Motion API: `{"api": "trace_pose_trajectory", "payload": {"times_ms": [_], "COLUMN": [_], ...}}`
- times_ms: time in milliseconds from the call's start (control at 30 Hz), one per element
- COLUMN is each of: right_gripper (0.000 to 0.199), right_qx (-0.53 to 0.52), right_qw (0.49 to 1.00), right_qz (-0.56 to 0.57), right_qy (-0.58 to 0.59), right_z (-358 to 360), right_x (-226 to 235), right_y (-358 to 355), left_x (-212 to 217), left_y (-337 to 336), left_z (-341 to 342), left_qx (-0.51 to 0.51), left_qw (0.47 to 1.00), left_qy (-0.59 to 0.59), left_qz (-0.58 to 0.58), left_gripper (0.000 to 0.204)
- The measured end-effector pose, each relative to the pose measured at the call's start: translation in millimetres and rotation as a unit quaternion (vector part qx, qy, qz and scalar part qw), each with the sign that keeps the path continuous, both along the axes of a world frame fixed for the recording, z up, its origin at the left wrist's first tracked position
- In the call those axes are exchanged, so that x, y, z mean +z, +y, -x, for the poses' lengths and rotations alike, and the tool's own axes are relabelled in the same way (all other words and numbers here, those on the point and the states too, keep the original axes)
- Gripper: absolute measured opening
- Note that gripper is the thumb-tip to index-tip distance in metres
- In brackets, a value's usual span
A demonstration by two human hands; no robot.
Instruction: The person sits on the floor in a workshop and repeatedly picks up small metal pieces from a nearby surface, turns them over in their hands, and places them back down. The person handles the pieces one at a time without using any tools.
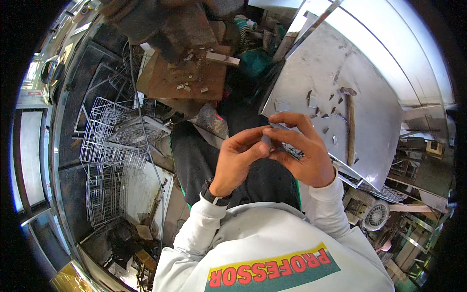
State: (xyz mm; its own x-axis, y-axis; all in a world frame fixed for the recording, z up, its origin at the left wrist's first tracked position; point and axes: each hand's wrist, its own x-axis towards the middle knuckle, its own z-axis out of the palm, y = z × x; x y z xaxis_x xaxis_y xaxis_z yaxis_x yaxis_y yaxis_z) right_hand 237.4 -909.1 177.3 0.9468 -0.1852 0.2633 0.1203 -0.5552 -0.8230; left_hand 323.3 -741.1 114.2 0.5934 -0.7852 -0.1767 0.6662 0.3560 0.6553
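Both my hands meet in front of me above my lap. A small dark-grey flat piece (278, 126), apparently metal, is held between their fingertips. My left hand (237, 158) is closed in a pinch at its near end, thumb against fingers, with a dark watch on the wrist. From the other side my right hand (311, 153) curls its fingers and thumb round the piece. Fingers hide much of it, so its full shape does not show.
To the right, a metal-topped table (369, 131) bears a hammer (350, 126) and scattered dark scraps (319, 112). Ahead stands a brown board (165, 80) with small metal bits. Wire racks (104, 134) are heaped at left; a motor-like machine (374, 214) sits at lower right.
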Motion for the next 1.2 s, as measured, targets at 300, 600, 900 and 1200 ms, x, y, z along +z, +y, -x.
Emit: {"api": "trace_pose_trajectory", "payload": {"times_ms": [300,600,900,1200], "right_gripper": [0.029,0.027,0.026,0.028], "right_qx": [0.008,0.032,0.023,0.013], "right_qw": [0.996,0.992,0.991,0.991], "right_qz": [-0.055,-0.046,-0.023,-0.028], "right_qy": [-0.074,-0.114,-0.131,-0.132], "right_z": [-15,-14,-12,-12], "right_x": [35,54,53,49], "right_y": [43,52,49,50], "left_x": [41,48,63,73], "left_y": [48,51,53,51], "left_z": [5,10,8,12], "left_qx": [0.155,0.203,0.195,0.213], "left_qw": [0.969,0.931,0.894,0.863], "left_qy": [-0.186,-0.297,-0.402,-0.452], "left_qz": [0.052,0.067,-0.018,-0.076], "left_gripper": [0.048,0.037,0.035,0.026]}}
